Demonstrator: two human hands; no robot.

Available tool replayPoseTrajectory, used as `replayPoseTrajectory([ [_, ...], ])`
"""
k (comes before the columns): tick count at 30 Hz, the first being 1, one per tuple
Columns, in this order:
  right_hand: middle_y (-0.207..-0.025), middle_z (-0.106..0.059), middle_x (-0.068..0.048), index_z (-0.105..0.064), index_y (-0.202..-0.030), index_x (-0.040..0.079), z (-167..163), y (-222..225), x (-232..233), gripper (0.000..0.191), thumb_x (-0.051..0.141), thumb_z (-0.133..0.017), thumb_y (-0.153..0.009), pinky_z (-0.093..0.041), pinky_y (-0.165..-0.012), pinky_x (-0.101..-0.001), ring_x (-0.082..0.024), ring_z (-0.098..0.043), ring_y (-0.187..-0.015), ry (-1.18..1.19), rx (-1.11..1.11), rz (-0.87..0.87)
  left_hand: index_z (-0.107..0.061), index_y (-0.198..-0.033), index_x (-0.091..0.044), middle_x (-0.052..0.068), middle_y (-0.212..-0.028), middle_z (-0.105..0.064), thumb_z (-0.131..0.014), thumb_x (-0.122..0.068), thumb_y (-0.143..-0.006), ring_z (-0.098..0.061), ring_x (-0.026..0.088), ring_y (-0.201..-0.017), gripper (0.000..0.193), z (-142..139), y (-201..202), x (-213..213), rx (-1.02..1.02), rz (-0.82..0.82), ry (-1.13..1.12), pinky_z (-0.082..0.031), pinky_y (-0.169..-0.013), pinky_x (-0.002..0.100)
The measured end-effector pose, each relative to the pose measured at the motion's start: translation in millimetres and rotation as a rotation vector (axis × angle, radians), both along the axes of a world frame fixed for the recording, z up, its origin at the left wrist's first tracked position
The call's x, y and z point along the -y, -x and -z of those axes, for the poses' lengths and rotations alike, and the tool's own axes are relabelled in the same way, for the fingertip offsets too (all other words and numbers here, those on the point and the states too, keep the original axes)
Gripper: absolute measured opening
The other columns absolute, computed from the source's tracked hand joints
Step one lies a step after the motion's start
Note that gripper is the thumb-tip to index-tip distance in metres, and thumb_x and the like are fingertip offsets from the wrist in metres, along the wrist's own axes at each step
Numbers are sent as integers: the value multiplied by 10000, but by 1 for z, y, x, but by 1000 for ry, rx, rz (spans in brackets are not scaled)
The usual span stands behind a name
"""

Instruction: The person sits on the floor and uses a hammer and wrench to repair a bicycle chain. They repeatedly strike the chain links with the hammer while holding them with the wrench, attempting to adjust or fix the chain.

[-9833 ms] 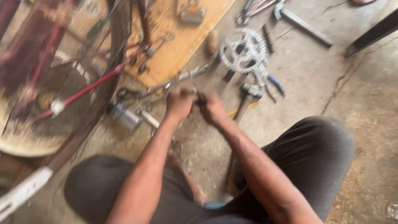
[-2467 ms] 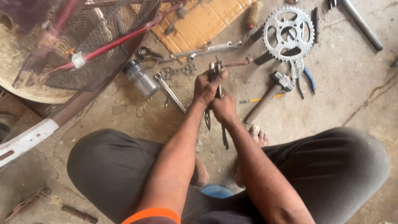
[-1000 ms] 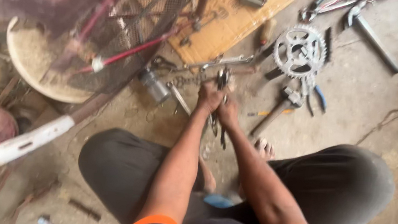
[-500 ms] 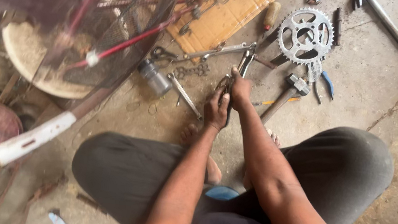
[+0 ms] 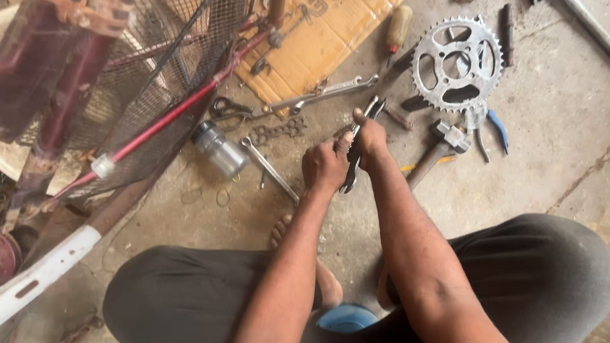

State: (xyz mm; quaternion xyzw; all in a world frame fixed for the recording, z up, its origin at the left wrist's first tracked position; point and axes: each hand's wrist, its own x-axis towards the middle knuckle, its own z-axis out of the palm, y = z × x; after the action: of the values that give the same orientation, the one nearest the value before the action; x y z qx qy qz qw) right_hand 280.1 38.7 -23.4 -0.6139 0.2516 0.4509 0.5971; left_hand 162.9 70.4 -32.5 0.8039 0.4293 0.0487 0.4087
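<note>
Off to the left of both hands stands the maroon bicycle frame [image 5: 60,79] with its wire mesh basket [image 5: 171,62], and beyond the hands a sheet of cardboard [image 5: 322,34] lies on the concrete floor [image 5: 594,153]. Just past the right hand [image 5: 368,134] sits the toothed chainring [image 5: 458,62], with a hammer [image 5: 436,145] immediately to that hand's right. A small metal canister [image 5: 219,150] and a long spanner [image 5: 268,167] lie to the left of the left hand [image 5: 325,168].

Both hands are curled closed around a pair of dark pliers [image 5: 354,154], which stands nearly upright between them: the left wraps the lower handles, the right pinches nearer the head. What the pliers grip is too small to make out.

To do this well, I judge the squeeze should stay even, the wrists in line with the tool, and the work held low near the floor so nothing springs away among the loose parts.
</note>
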Motion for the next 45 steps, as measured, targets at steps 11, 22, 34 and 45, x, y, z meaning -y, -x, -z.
replayPoseTrajectory([
  [11,-731,-679,-225,-669,-922,-144,-8,25,47,333,170,-566,-966,-579,-532,-522,-384,-715,-624,384,177,-435,-761,-909,-45,203,-931,-739,-626,-445,-1003,-706,422,-881,433,2,-11,13,-63,54,-169,-543,-798,518],
  [22,-755,-651,-204,-584,-1104,-73,-28,55,73,238,96,-460,-991,-612,-477,-503,-326,-686,-558,169,46,-404,-757,-921,-11,238,-903,-729,-725,-362,-835,-710,432,-855,363,-8,-15,3,11,174,-116,-554,-763,511],
  [34,-796,-663,-165,-611,-1059,-71,-39,44,20,216,54,-487,-933,-534,-404,-442,-243,-635,-576,441,185,-294,-757,-925,39,312,-971,-709,-746,-144,-788,-723,426,-954,229,8,-58,-49,-195,461,57,-584,-832,470],
  [45,-753,-637,-154,-588,-1117,-35,-44,47,14,249,51,-449,-928,-489,-366,-441,-255,-614,-538,436,201,-240,-757,-944,34,304,-992,-715,-754,-139,-792,-724,412,-966,230,-1,-61,-56,-254,487,122,-579,-849,455],
])
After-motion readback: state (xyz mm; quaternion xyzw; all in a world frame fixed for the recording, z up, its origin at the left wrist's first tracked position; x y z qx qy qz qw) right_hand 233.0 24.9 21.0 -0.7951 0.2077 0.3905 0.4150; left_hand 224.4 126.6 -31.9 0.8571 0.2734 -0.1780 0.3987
